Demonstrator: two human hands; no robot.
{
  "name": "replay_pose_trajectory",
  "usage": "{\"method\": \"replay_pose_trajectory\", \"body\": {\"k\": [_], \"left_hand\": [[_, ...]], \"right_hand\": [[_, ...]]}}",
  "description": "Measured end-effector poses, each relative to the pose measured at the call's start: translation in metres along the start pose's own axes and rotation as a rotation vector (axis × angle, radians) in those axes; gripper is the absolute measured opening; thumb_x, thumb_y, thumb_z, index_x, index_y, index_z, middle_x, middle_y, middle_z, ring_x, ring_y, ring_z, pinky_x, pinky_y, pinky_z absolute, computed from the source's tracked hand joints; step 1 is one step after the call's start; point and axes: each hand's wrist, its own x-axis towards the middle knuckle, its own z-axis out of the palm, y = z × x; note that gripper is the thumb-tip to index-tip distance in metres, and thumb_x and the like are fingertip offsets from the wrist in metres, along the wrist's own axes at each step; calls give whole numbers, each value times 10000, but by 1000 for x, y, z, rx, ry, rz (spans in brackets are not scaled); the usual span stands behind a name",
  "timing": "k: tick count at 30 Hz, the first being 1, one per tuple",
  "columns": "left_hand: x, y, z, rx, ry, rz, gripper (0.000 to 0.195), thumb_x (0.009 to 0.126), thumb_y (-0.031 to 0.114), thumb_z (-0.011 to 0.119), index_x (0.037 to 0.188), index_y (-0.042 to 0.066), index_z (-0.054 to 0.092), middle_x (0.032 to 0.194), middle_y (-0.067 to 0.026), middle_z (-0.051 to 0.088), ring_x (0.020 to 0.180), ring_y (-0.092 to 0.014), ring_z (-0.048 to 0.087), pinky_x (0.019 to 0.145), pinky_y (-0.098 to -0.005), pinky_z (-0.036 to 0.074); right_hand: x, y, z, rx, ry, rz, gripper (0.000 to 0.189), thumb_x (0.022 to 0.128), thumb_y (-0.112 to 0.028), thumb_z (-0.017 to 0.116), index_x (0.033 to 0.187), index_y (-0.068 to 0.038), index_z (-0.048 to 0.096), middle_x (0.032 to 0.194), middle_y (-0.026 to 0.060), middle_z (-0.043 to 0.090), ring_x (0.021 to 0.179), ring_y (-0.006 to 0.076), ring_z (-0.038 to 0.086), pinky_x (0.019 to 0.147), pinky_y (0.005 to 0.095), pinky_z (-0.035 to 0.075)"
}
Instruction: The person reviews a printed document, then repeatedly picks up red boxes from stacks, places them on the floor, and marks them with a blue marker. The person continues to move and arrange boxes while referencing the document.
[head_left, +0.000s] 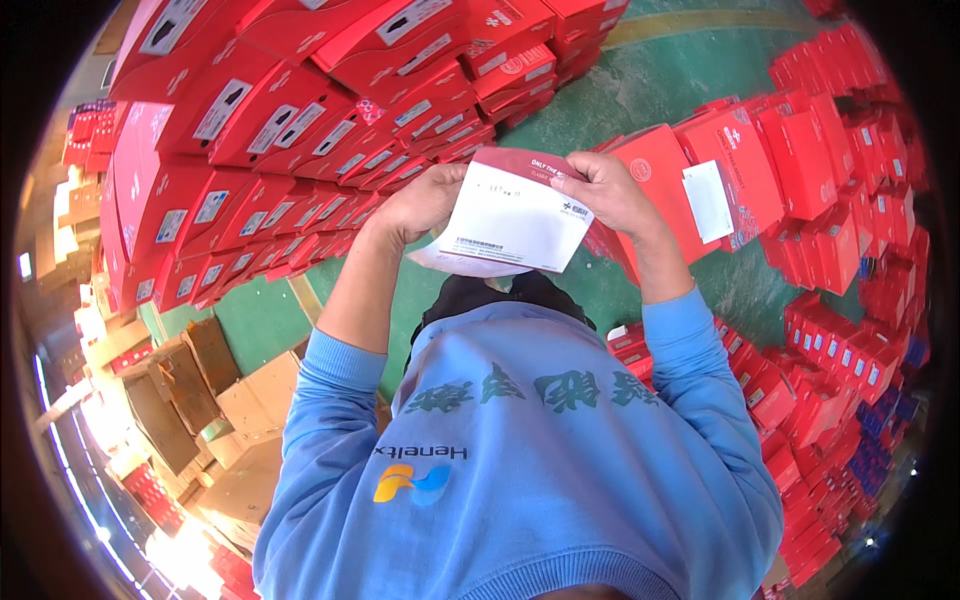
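Observation:
Both hands hold printed paper over the legs. My left hand (427, 202) grips the left edge of a white sheet with a dark red band (517, 217); its fingertips are partly hidden behind the paper. The upper right corner of that sheet is pinched between thumb and fingers of my right hand (611, 187). Another sheet or folded part (469, 262) shows below it, curling out at the lower left. The white sheet bears print and a short handwritten-looking line. Just right of my right hand stand red shoe boxes, with a white paper (707, 202) lying against them.
Tall stacks of red labelled shoe boxes (285, 127) rise at the upper left. More red boxes (832, 345) fill the right side. Opened brown cardboard cartons (247, 405) lie at the lower left. Green floor (259, 326) shows between the stacks.

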Motion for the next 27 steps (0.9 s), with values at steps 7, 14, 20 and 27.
{"method": "replay_pose_trajectory", "body": {"k": [7,14,20,27], "left_hand": [[-63,-19,-74,-451,48,78,398,997,226,543,1205,-108,606,1117,-196,691,1003,-246,688,916,-364,548],[-87,-46,-97,-699,154,406,421,904,94,524,1283,-88,532,1241,-198,636,1133,-289,627,1032,-400,471],[-110,-45,-94,-812,163,518,492,949,303,540,1298,-44,539,1266,-182,626,1177,-308,594,1055,-434,436],[-132,-48,-115,-685,190,633,463,1019,360,456,1269,-17,556,1273,-168,585,1203,-258,532,1054,-382,394]], "right_hand": [[17,-22,52,259,406,45,195,919,-113,668,783,11,601,718,-2,573,663,38,521,552,257,433],[47,-37,106,269,565,14,201,899,-82,641,741,18,566,697,5,580,637,52,517,539,269,432],[66,-49,157,67,699,-39,214,884,-85,657,738,36,557,661,55,562,642,69,501,543,299,420],[77,-90,199,194,579,-116,214,904,-103,665,766,31,574,695,23,575,663,54,495,565,284,431]]}}
